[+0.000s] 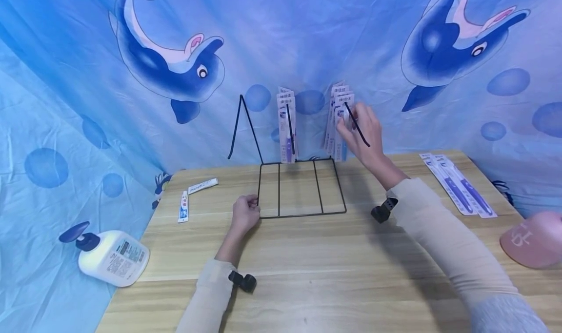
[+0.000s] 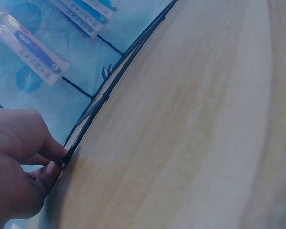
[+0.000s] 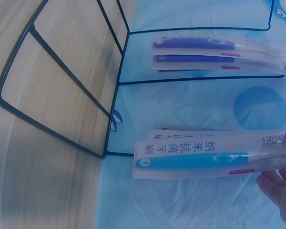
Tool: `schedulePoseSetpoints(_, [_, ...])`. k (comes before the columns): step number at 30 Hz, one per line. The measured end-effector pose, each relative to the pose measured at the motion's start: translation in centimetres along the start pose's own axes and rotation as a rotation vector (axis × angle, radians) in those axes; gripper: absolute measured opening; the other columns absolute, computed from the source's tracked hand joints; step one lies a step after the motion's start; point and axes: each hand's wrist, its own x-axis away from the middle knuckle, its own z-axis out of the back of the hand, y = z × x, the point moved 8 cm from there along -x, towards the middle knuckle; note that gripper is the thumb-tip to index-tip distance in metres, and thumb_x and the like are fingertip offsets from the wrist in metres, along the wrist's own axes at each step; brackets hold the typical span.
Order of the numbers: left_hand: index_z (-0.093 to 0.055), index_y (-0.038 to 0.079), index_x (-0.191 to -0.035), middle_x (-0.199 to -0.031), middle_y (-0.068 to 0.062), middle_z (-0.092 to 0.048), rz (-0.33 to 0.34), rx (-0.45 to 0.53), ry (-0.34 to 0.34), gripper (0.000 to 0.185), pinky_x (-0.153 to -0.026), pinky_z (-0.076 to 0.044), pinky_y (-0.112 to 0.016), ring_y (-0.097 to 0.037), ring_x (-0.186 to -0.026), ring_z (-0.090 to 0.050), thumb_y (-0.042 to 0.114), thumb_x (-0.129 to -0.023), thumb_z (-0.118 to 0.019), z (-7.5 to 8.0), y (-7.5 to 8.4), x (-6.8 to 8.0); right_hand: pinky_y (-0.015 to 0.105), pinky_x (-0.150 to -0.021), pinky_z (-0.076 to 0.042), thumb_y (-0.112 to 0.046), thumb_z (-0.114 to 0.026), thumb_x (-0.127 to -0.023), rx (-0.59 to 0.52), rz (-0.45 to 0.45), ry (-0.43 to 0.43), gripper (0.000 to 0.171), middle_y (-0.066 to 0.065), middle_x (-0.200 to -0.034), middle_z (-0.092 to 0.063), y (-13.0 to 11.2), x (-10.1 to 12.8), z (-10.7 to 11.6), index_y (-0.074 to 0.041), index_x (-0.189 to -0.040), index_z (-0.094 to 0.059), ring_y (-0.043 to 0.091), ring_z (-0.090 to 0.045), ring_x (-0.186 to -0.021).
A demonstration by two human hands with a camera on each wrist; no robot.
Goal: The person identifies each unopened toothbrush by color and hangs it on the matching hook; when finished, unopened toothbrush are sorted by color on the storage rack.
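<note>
A black wire rack [image 1: 303, 215] stands on the table with upright hooks at its back. My left hand [image 1: 245, 213] pinches the front left corner of the rack's base between thumb and fingers. At the right-hand hook [image 1: 357, 126], my right hand [image 1: 368, 135] grips the upper end of a packaged toothbrush [image 3: 195, 160] with a light blue handle. Several more packs hang behind it on that hook. Packaged purple toothbrushes [image 1: 287, 133] hang on the middle hook. The left hook [image 1: 235, 126] slants forward.
Two packaged purple toothbrushes [image 1: 456, 186] lie at the table's right, near a pink cap [image 1: 533, 240]. Two small toothpaste tubes [image 1: 183, 207] lie at the left. A white pump bottle [image 1: 115, 257] is at the left edge. A blue dolphin-print curtain [image 1: 307, 40] hangs behind.
</note>
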Motion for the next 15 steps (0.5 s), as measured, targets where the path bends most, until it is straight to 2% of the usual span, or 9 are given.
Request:
schedulePoseSetpoints(5, [-0.062,-0.014,-0.120,-0.097,-0.018,-0.062,-0.004,0.000,-0.002,0.040,-0.080,-0.056,-0.033,-0.027,-0.089,-0.060,-0.013,-0.081,-0.057,0.0,0.1,0.1,0.032,-0.057,-0.030,-0.015,-0.065,-0.091,-0.025,0.035,0.002,0.023,0.009,-0.075,-0.043,0.3,0.2,0.1,0.000,-0.085,-0.049,0.025,-0.038,-0.067])
schedulePoseSetpoints(8, [-0.061,-0.013,-0.121,-0.098,-0.018,-0.062,0.004,0.001,-0.003,0.040,-0.082,-0.056,-0.034,-0.028,-0.090,-0.059,-0.013,-0.081,-0.057,0.0,0.2,0.1,0.033,-0.058,-0.031,-0.018,-0.069,-0.091,-0.029,0.045,-0.040,0.027,0.009,-0.077,-0.045,0.6,0.5,0.1,0.001,-0.085,-0.050,0.025,-0.040,-0.069])
schedulePoseSetpoints(11, [-0.061,-0.013,-0.123,-0.099,-0.018,-0.062,0.011,-0.003,-0.007,0.041,-0.084,-0.056,-0.035,-0.028,-0.091,-0.059,-0.013,-0.081,-0.057,0.0,0.1,0.1,0.035,-0.062,-0.038,-0.022,-0.073,-0.090,-0.017,0.005,-0.149,0.031,0.012,-0.083,-0.050,1.5,1.0,0.3,0.001,-0.088,-0.053,0.027,-0.047,-0.075])
schedulePoseSetpoints(15, [-0.060,-0.013,-0.123,-0.100,-0.018,-0.062,0.003,-0.012,-0.011,0.042,-0.085,-0.055,-0.037,-0.029,-0.093,-0.060,-0.012,-0.082,-0.057,-0.1,0.2,0.1,0.045,-0.071,-0.052,-0.028,-0.079,-0.085,0.079,-0.144,-0.367,0.040,0.018,-0.098,-0.057,4.6,2.3,0.8,0.001,-0.098,-0.056,0.034,-0.059,-0.086])
